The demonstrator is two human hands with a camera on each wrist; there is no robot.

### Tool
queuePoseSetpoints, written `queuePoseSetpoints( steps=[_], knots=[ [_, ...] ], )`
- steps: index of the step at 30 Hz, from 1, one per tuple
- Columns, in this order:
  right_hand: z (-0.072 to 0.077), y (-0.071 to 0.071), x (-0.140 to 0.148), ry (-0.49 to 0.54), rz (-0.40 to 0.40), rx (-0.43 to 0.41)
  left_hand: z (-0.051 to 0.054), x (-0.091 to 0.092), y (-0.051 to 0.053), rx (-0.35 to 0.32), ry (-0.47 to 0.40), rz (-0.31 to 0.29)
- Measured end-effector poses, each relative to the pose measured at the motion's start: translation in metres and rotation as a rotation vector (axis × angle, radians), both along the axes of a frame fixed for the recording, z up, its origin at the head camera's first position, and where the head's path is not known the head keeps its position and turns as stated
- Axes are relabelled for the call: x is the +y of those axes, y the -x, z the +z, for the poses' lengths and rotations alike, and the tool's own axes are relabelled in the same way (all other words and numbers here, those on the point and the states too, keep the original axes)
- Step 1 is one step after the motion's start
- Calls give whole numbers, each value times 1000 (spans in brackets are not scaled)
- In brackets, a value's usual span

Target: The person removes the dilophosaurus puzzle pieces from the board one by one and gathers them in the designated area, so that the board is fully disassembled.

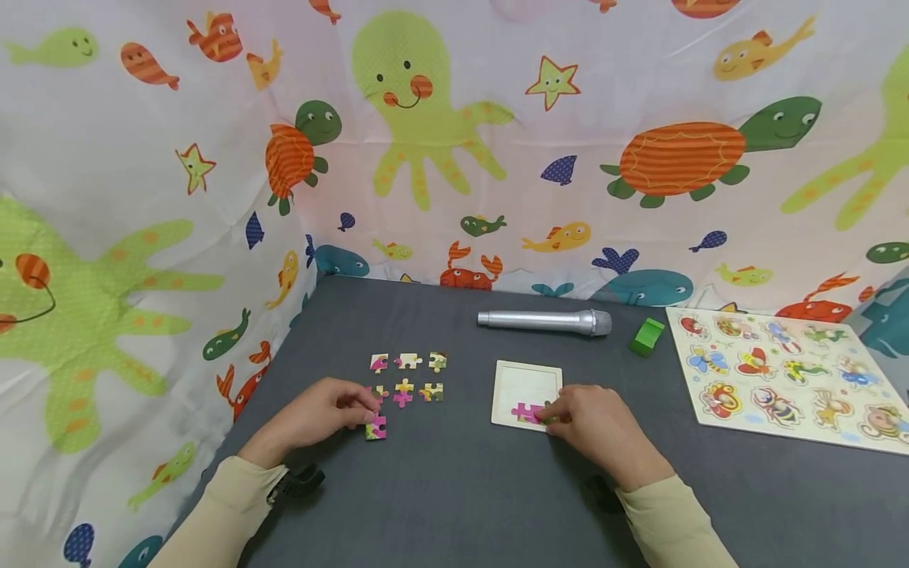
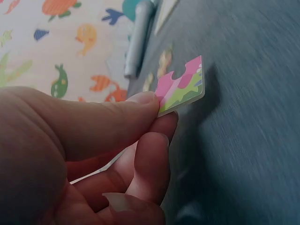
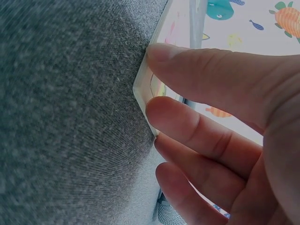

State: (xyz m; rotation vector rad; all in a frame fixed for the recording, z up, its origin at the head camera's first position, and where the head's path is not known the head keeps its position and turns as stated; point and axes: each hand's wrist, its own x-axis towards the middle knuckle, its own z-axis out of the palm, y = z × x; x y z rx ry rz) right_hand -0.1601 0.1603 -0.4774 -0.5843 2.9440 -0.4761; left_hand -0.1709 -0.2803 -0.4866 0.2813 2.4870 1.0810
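Between thumb and fingertip, my left hand [image 1: 328, 414] pinches a pink and green jigsaw piece [image 2: 183, 86], seen just above the dark tabletop in the left wrist view. Several more jigsaw pieces [image 1: 403, 393] lie in short rows beside and beyond that hand. My right hand [image 1: 595, 422] touches the near right corner of a pale square puzzle tray [image 1: 527, 375], its thumb and fingers slightly apart. Inside the tray, a pink jigsaw piece [image 1: 524, 412] lies by the near edge. Part of another patterned piece shows by the right fingertips, which hide most of it.
A silver microphone [image 1: 543, 321] lies beyond the tray, with a green block [image 1: 647, 337] to its right. At the far right is a large insect picture board [image 1: 788, 379]. A printed sea-animal cloth [image 1: 454, 142] hangs along the table's back and left.
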Motion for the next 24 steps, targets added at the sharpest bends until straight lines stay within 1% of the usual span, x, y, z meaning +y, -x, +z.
queuePoseSetpoints(
  steps=[2, 5, 11, 13, 17, 22, 24],
  knots=[
    [-1, 0, 0, -3, 4, 8, -2, -7, -3, -15, -3, 5],
    [-1, 0, 1, -2, 7, 18, -4, -13, -5, -32, -15, -2],
    [-2, -1, 1, -8, -3, 8, -5, -13, -5, -42, -26, -26],
    [-2, -1, 2, -14, -5, 13, -5, -12, -4, -33, -22, -29],
    [-2, 0, 2, -13, -2, 18, -6, -11, -3, -6, -8, -16],
    [-2, 1, 1, -8, -3, 3, -5, -11, -3, 9, 4, 7],
    [-2, 0, 0, -9, 0, 9, -4, -11, -4, 16, 5, 19]
  ],
)
